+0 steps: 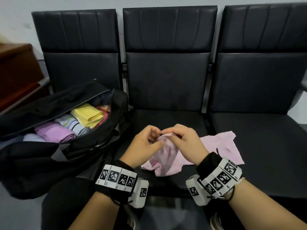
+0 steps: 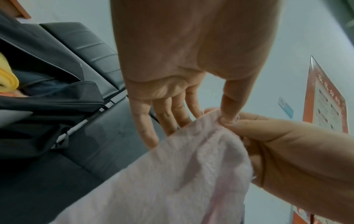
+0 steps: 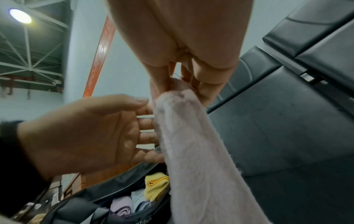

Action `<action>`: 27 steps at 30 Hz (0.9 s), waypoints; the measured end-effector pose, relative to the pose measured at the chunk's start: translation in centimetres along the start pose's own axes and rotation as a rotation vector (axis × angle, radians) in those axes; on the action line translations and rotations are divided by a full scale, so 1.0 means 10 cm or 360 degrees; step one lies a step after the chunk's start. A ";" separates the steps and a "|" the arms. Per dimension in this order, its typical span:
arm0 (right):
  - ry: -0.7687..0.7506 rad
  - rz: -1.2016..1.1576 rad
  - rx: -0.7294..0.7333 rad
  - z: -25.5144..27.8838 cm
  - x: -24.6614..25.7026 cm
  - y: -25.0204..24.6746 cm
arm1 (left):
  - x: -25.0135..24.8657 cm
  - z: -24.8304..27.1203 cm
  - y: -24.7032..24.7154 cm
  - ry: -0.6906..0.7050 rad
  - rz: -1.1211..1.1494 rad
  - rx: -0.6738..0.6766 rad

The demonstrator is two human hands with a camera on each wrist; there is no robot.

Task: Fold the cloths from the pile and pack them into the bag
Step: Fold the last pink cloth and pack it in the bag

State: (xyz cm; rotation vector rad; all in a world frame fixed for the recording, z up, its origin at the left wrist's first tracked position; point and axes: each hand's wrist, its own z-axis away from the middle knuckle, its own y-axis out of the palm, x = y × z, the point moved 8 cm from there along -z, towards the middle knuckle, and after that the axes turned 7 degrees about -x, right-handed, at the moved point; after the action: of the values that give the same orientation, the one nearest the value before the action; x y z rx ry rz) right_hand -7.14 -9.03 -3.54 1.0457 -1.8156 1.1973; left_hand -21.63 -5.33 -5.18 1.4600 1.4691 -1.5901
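Head view downward; wrist views close, upward.

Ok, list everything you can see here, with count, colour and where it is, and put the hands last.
Padded black seats: three, black, joined in a row against the pale wall.
Black zip-top fabric bag: one, black, open, on the leftmost seat.
Folded cloths in the bag: several; a yellow one, a lilac one, a white striped one and others partly hidden.
Pale pink terry cloth: one, pink, partly lifted off the middle seat.
Brown wooden furniture: one, brown, far left.
Red wall poster: one, red, on the wall.
Ceiling lamp: one, lit.
Marker wristbands: two, black and white, one on each wrist.
Left hand: fingers against the pink cloth.
Right hand: pinches the cloth's top edge.
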 end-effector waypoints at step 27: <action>0.0230 0.0682 -0.0140 0.05 -0.74 -0.90 | 0.21 0.01 -1.61 -0.0016 0.0290 -0.1434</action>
State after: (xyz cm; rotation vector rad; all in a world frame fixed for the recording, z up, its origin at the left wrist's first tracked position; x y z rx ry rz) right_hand 4.01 -9.95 -6.88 0.5164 -2.0147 1.3835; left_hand -36.69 -0.48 -1.37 0.9925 1.6598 -0.6467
